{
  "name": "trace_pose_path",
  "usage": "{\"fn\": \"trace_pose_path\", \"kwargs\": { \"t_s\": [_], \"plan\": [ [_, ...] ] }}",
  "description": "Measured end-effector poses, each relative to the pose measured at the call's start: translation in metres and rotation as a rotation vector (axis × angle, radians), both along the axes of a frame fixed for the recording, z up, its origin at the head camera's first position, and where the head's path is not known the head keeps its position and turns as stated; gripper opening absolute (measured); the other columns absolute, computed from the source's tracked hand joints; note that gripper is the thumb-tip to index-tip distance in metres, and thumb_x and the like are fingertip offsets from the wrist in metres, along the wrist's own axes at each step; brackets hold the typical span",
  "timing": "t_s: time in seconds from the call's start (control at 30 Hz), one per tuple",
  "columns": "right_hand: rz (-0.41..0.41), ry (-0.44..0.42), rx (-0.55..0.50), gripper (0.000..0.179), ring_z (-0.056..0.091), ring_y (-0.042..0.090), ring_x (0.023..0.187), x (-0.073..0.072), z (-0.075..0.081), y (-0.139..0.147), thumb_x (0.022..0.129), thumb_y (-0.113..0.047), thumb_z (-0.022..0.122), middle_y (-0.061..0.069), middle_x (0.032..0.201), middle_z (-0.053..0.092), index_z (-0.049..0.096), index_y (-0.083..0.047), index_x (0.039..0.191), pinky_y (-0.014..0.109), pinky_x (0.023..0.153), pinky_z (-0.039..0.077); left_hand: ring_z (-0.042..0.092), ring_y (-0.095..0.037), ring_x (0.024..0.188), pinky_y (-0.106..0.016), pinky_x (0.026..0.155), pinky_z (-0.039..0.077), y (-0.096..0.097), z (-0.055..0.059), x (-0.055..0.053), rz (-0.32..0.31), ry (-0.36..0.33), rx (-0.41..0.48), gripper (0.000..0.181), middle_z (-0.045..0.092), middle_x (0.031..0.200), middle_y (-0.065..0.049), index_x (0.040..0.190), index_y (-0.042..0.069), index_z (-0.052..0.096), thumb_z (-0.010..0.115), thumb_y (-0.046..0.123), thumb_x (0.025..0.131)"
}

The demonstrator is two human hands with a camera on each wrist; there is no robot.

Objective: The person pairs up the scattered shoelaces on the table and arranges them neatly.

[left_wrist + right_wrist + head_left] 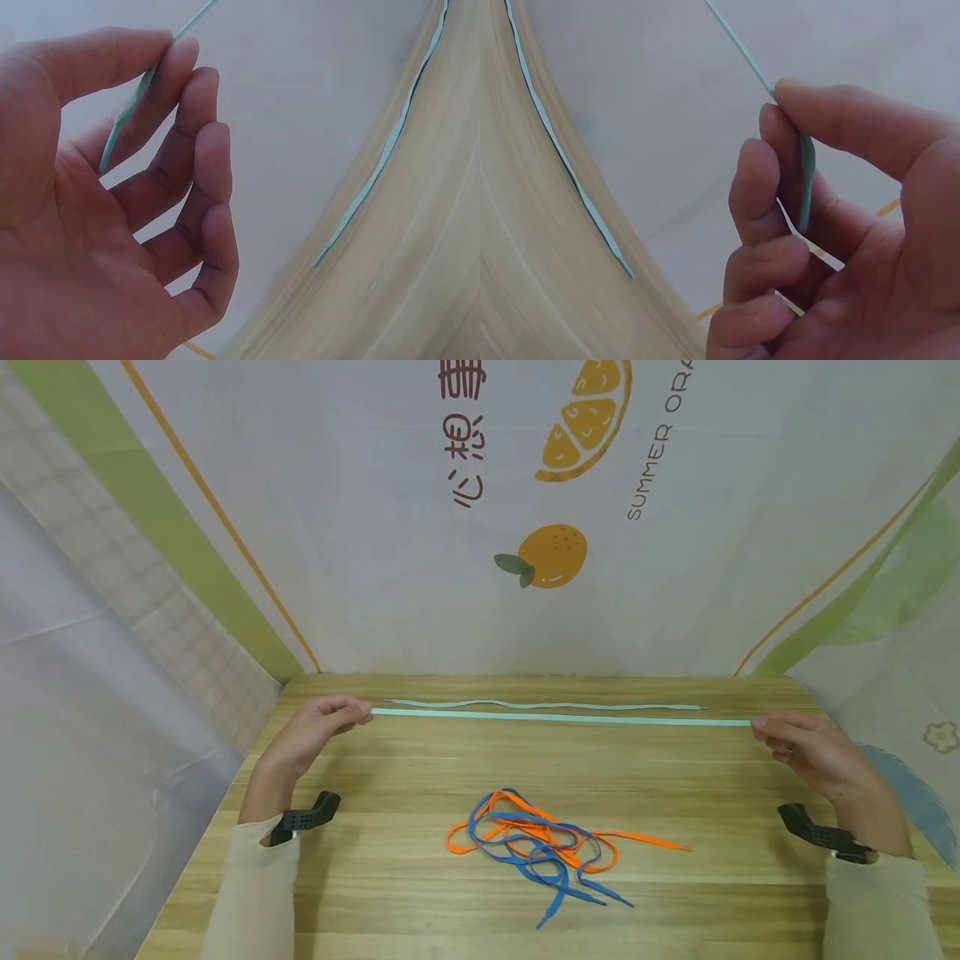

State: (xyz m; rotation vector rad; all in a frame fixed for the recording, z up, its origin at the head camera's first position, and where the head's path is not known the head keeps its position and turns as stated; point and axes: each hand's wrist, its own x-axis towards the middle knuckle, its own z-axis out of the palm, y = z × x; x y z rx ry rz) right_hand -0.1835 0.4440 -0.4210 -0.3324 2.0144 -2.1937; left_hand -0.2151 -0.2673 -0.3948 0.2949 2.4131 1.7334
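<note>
Mint-green lace (562, 718), stretched straight

Left hand (313, 735), 10 o'clock: thumb and forefinger pinching one end, wrist angled inward. Right hand (817, 756), 2 o'clock: pinching the opposite end, mirrored pose. Second mint-green lace (551, 705): on tabletop (420, 760), 12 o'clock. Blue and orange laces (528, 837): tangled, towards 6 o'clock.

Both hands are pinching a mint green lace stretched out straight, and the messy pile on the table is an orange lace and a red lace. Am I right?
Almost! The pile has no red lace: the head view shows an orange lace tangled with a blue lace. The left hand and right hand do pinch a straight mint green lace.
</note>
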Motion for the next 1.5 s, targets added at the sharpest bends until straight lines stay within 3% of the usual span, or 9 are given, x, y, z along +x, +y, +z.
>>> {"fn": "trace_pose_path", "kwargs": {
  "t_s": [0.07,0.2,0.43,0.67,0.83,1.03,1.23,1.4,1.5],
  "plan": [
    [-0.019,-0.01,0.004,0.046,0.029,0.025,0.078,0.0,-0.001,0.002,0.115,0.007,0.044,-0.006,0.09,0.07,0.084,-0.006,0.099,0.039,0.072,0.019,0.065,-0.014,0.118,-0.053,0.121,0.036,-0.001,-0.002,-0.001,0.008,-0.004,0.005,0.024,0.072,0.127,-0.01,0.105,0.008,0.079,0.066,0.027,0.113],
    [-0.055,-0.044,0.012,0.045,0.03,0.023,0.076,0.001,-0.001,0.005,0.115,0.004,0.046,-0.007,0.092,0.072,0.086,-0.008,0.099,0.038,0.072,0.018,0.065,-0.013,0.117,-0.053,0.121,0.036,-0.003,-0.003,-0.002,0.029,-0.012,0.016,0.023,0.073,0.117,0.004,0.1,0.012,0.078,0.066,0.027,0.113],
    [-0.11,-0.101,0.023,0.043,0.041,0.016,0.074,0.003,-0.001,0.008,0.115,0.001,0.049,-0.008,0.093,0.074,0.087,-0.011,0.099,0.038,0.073,0.018,0.062,-0.013,0.115,-0.051,0.118,0.039,-0.004,-0.004,-0.002,0.076,-0.01,-0.006,0.022,0.072,0.116,0.008,0.102,0.013,0.079,0.067,0.028,0.112],
    [-0.171,-0.13,0.035,0.04,0.044,0.015,0.073,0.003,-0.001,0.007,0.115,0.0,0.053,-0.007,0.092,0.074,0.087,-0.011,0.099,0.037,0.071,0.02,0.055,-0.032,0.132,-0.06,0.119,0.035,-0.002,-0.006,-0.004,0.175,-0.025,-0.056,0.03,0.07,0.134,-0.012,0.113,0.004,0.079,0.072,0.033,0.109],
    [-0.232,-0.155,0.081,0.035,0.045,0.014,0.075,0.002,-0.001,0.005,0.113,-0.003,0.059,-0.008,0.091,0.072,0.088,-0.014,0.098,0.034,0.066,0.029,0.049,-0.042,0.145,-0.068,0.121,0.031,0.001,-0.01,-0.006,0.206,-0.022,-0.097,0.035,0.065,0.147,-0.022,0.121,-0.001,0.077,0.072,0.031,0.109],
    [-0.301,-0.163,0.162,0.03,0.049,0.01,0.079,0.003,0.0,0.002,0.112,-0.009,0.065,-0.011,0.092,0.072,0.089,-0.019,0.096,0.025,0.066,0.042,0.052,-0.038,0.139,-0.062,0.114,0.038,0.005,-0.014,-0.008,0.239,-0.013,-0.126,0.041,0.067,0.145,-0.02,0.127,-0.005,0.076,0.073,0.032,0.108],
    [-0.364,-0.16,0.331,0.027,0.046,0.01,0.084,0.004,0.003,0.0,0.111,-0.018,0.069,-0.021,0.096,0.07,0.089,-0.028,0.094,0.022,0.069,0.045,0.054,-0.03,0.126,-0.044,0.098,0.042,0.012,-0.016,-0.01,0.284,0.013,-0.168,0.044,0.07,0.14,-0.017,0.126,-0.005,0.077,0.076,0.034,0.106],
    [-0.399,-0.147,0.49,0.025,0.045,0.011,0.088,0.005,0.006,-0.001,0.111,-0.029,0.069,-0.026,0.104,0.06,0.087,-0.034,0.095,0.023,0.072,0.045,0.055,-0.028,0.118,-0.041,0.091,0.043,0.016,-0.014,-0.009,0.301,0.028,-0.179,0.042,0.072,0.135,-0.017,0.122,-0.006,0.078,0.075,0.033,0.106],
    [-0.422,-0.143,0.528,0.023,0.045,0.012,0.089,0.005,0.006,-0.001,0.111,-0.034,0.07,-0.026,0.106,0.056,0.086,-0.035,0.096,0.024,0.073,0.046,0.053,-0.028,0.111,-0.042,0.087,0.043,0.017,-0.012,-0.008,0.303,0.032,-0.194,0.041,0.071,0.131,-0.017,0.119,-0.004,0.079,0.075,0.035,0.106]
  ]
}}
